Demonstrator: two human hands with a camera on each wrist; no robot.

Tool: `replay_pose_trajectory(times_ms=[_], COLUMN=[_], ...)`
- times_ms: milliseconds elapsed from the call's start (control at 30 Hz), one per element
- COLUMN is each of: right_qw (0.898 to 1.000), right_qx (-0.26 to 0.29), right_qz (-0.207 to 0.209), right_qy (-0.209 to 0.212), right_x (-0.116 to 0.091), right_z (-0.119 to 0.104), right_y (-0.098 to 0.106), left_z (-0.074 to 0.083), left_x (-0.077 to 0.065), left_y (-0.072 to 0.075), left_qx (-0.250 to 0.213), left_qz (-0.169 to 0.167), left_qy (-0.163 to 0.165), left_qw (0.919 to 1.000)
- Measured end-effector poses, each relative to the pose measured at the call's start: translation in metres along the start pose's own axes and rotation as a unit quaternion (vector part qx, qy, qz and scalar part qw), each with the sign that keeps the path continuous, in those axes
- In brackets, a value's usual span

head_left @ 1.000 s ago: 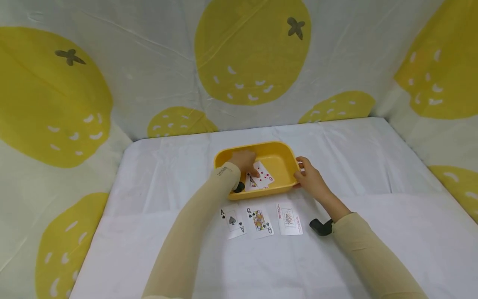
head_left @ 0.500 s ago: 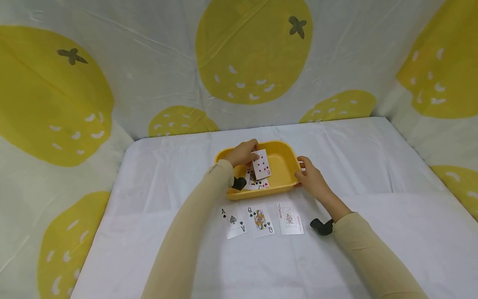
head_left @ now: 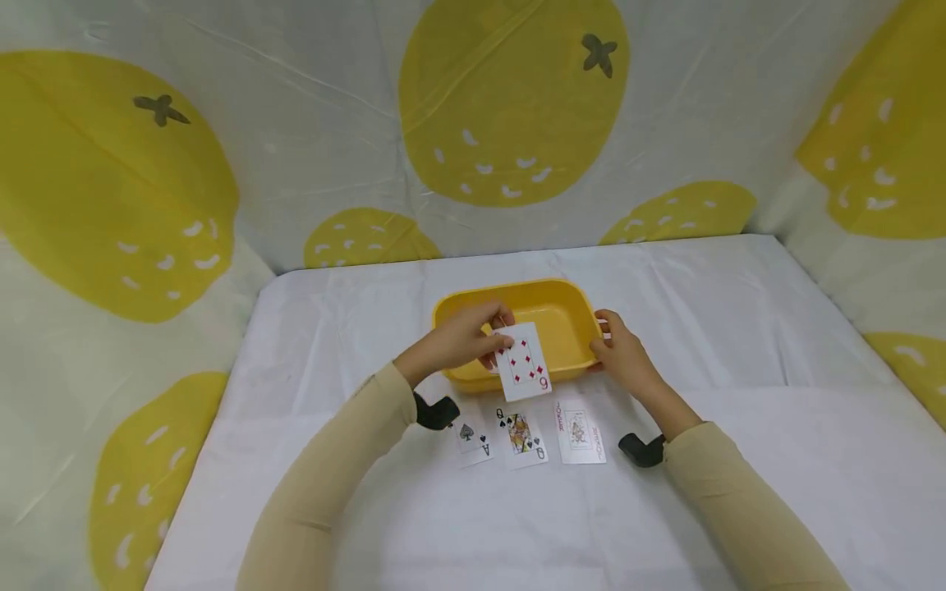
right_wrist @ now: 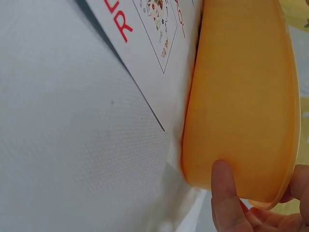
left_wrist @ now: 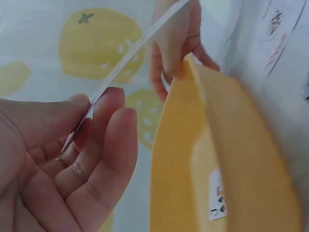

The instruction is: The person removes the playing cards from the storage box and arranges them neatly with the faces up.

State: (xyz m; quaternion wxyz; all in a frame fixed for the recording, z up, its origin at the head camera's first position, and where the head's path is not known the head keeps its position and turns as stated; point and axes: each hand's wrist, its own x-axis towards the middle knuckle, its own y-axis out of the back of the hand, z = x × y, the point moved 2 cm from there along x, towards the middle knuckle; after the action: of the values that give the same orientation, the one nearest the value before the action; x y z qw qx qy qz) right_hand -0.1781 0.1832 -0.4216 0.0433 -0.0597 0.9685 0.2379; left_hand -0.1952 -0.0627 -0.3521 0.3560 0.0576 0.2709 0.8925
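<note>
My left hand [head_left: 464,338] pinches a six of diamonds playing card [head_left: 526,371] between thumb and fingers, above the near rim of a yellow plastic basin [head_left: 563,322]. Edge-on, the same card [left_wrist: 123,60] appears in the left wrist view, tilted. Inside the basin lies a spade card marked J [left_wrist: 217,198], partly hidden by the wall. My right hand [head_left: 628,359] grips the basin's right end. From the right wrist view, the thumb [right_wrist: 223,181] presses the outer wall while other fingers are at the rim.
In front of the basin, a row holds an ace of spades [head_left: 470,439], a queen of spades [head_left: 521,435] and a joker [head_left: 580,433]. A white cloth [head_left: 702,328] covers the table. Behind it hangs fabric printed with yellow fruit. Black curved devices sit at both wrists.
The left hand has lifted the six of diamonds out of the basin and brought it toward me, over the near rim. The right hand keeps its hold on the basin.
</note>
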Motion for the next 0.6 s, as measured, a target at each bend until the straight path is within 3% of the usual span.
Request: replay_pose_trajectory(times_ms=[133, 333, 467, 600], right_qw=[1.000, 1.000, 1.000, 1.000], right_qx=[-0.007, -0.014, -0.011, -0.012], right_qz=[0.005, 0.007, 0.008, 0.009], right_qy=[0.006, 0.006, 0.006, 0.006], right_x=[0.001, 0.003, 0.004, 0.005], right_z=[-0.001, 0.000, 0.000, 0.000], right_y=[0.001, 0.001, 0.000, -0.001], left_z=[-0.014, -0.045, -0.060, -0.067], left_x=[-0.039, -0.087, -0.105, -0.112], left_y=[-0.021, -0.058, -0.077, -0.088], left_qx=[-0.032, -0.062, -0.072, -0.074], left_qz=[-0.037, -0.077, -0.082, -0.074], left_qy=[0.006, 0.050, 0.079, 0.096], left_qw=[0.9988, 0.9938, 0.9910, 0.9899])
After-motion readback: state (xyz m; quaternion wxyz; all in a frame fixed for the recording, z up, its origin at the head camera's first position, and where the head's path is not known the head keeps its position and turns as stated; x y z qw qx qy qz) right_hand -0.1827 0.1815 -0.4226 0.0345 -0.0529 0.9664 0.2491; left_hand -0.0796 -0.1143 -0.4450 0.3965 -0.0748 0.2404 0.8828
